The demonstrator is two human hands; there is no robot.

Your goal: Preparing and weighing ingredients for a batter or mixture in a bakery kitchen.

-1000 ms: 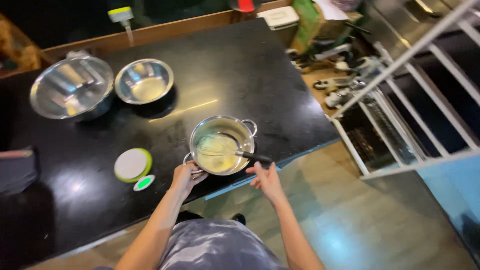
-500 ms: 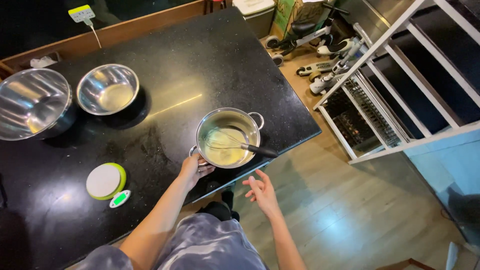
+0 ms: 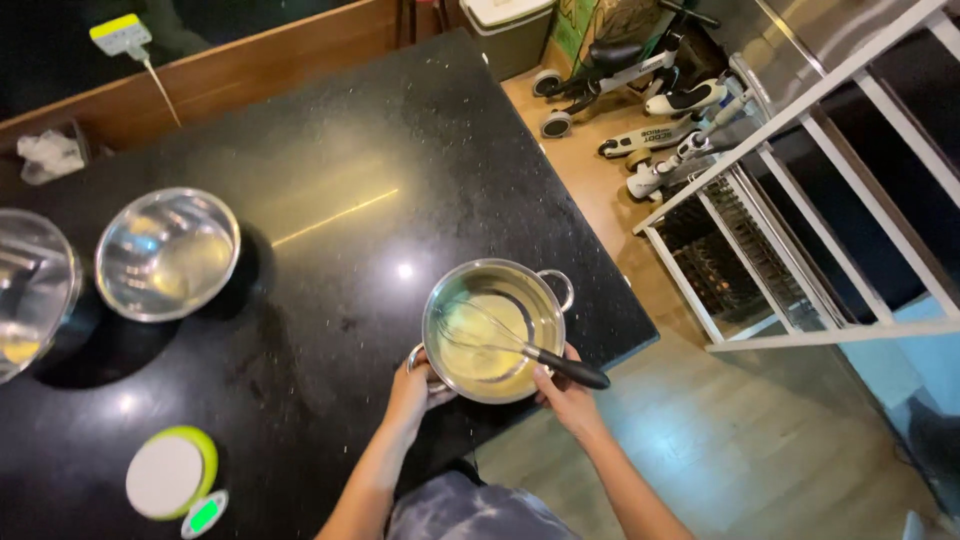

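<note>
A small steel pot (image 3: pixel 492 278) with pale yellow batter stands near the front edge of the black counter (image 3: pixel 330 200). My left hand (image 3: pixel 412 388) grips the pot's near-left handle. My right hand (image 3: pixel 562 393) holds the black handle of a wire whisk (image 3: pixel 520 346), whose wires rest in the batter.
Two steel mixing bowls (image 3: pixel 168 252) (image 3: pixel 30 290) sit at the left of the counter. A round green and white kitchen scale (image 3: pixel 170 474) lies near the front left. Scooters (image 3: pixel 640 90) and a white metal rack (image 3: pixel 800 200) stand on the wooden floor to the right.
My right hand came up from beside the counter edge and took hold of the whisk handle. The left hand stays on the pot handle. The camera moved closer.
</note>
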